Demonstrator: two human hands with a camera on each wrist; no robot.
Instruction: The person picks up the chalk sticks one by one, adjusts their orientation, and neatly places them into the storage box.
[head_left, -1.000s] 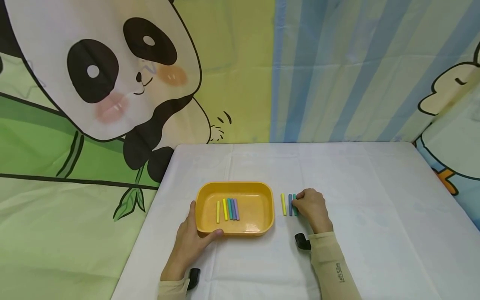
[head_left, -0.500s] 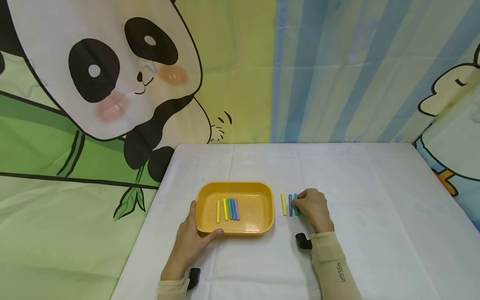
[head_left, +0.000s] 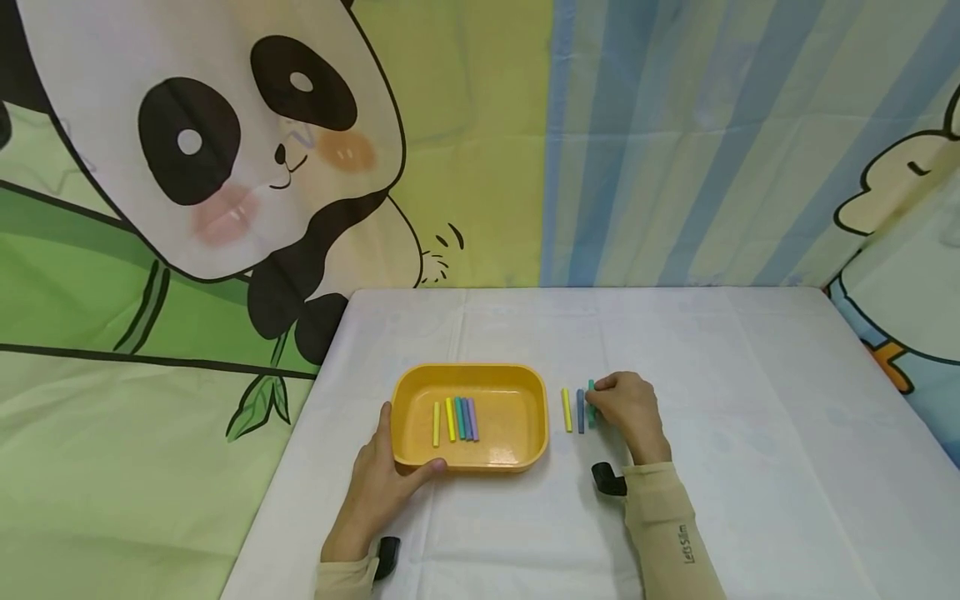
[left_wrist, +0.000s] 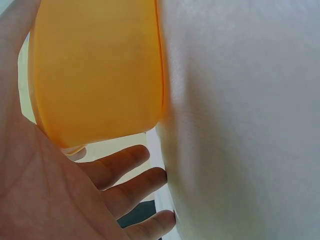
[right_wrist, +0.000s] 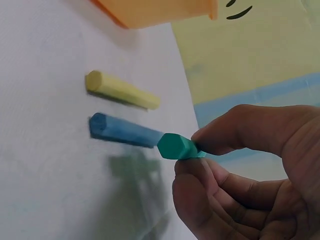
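Observation:
My right hand (head_left: 628,410) pinches a green hexagonal stick (right_wrist: 175,146) between thumb and fingertips, raised off the white table in the right wrist view. Just left of it lie a blue stick (head_left: 581,412) and a yellow stick (head_left: 567,410), side by side. My left hand (head_left: 378,483) rests against the near left corner of a yellow tray (head_left: 517,457), thumb along the front and index finger along the left side. Its other fingers extend below the tray corner in the left wrist view. Inside the tray, several yellow, green, blue and purple sticks (head_left: 461,418) lie in a row.
A white cloth covers the table (head_left: 750,400). Behind it hangs a printed curtain (head_left: 480,142) with a panda and stripes. Black wrist-worn devices (head_left: 609,480) sit beside both sleeves.
My right hand has lifted the green stick slightly and moved it a little away from me. The left hand and the tray stay where they were.

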